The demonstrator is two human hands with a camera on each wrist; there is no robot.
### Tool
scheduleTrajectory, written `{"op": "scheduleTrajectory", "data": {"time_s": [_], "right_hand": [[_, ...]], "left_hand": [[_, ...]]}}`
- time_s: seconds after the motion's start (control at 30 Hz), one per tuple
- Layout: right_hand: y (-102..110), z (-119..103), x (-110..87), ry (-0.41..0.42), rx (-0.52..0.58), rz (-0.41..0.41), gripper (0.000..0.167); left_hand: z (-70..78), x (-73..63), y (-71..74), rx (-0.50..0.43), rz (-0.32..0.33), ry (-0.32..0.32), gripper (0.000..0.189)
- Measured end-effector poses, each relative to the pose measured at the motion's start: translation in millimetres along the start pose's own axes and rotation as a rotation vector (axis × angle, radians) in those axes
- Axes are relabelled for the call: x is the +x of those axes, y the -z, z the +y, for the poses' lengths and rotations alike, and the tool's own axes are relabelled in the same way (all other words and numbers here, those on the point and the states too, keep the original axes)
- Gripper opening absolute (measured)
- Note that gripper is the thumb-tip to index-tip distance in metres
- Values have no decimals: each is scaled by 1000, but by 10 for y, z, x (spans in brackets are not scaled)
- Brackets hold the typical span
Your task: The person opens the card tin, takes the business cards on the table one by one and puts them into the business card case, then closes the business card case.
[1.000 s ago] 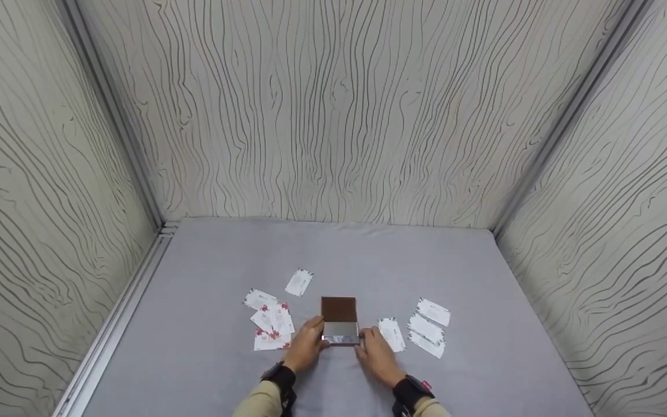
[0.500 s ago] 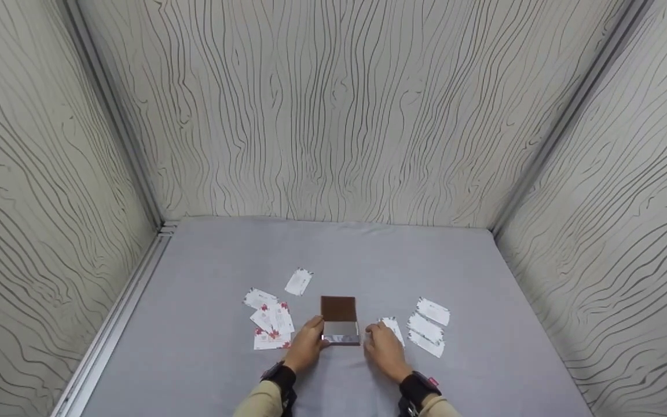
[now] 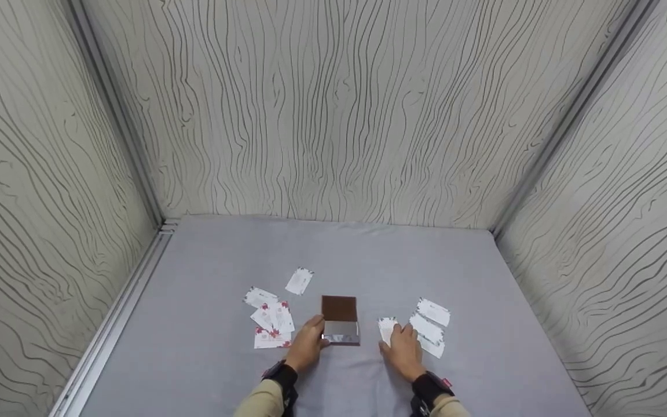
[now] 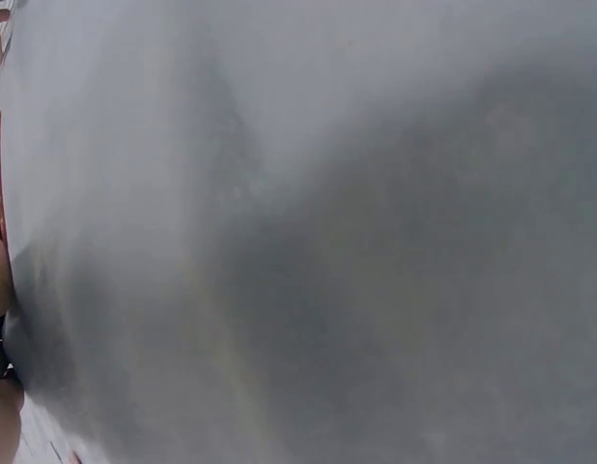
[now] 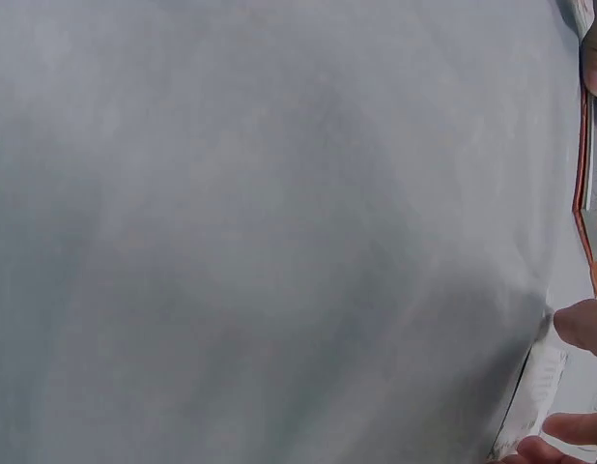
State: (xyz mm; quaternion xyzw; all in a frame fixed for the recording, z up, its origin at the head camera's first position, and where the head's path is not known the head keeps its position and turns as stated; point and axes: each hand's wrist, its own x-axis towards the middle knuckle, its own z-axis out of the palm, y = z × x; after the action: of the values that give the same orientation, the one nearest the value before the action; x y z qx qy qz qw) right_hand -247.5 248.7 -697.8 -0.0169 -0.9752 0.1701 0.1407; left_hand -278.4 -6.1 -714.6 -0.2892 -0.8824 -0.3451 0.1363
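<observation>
A brown business card case lies with its lid raised back, its metal inside facing up. My left hand grips the case's left side, thumb at the front corner. In the left wrist view, only the case's reddish edge and parts of that hand show at the far left. To the right of the case, my right hand is over a white card, partly hiding it. Its thumb and fingers are spread around the card in the right wrist view.
Several white cards overlap on the right. Left of the case lie several cards with red flowers, one white card beside them, and another card farther back. Grey cloth covers the table, with patterned panels around it.
My right hand has let go of the case's right side and moved right, onto the nearby white card. My left hand has stayed on the case.
</observation>
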Motion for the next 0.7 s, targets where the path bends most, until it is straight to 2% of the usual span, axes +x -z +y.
{"op": "scheduleTrajectory", "data": {"time_s": [0.1,0.33,0.47,0.7], "right_hand": [[2,32,3,-9,-7,-17,47],[18,95,12,-5,-5,-41,54],[19,132,15,2,5,-39,54],[35,184,48,1,33,-56,53]], "left_hand": [[-4,-6,-5,-6,9,-8,44],[-55,-10,-35,18,65,-93,44],[-70,-9,-40,32,77,-115,42],[-55,-1,-33,18,50,-79,40]]}}
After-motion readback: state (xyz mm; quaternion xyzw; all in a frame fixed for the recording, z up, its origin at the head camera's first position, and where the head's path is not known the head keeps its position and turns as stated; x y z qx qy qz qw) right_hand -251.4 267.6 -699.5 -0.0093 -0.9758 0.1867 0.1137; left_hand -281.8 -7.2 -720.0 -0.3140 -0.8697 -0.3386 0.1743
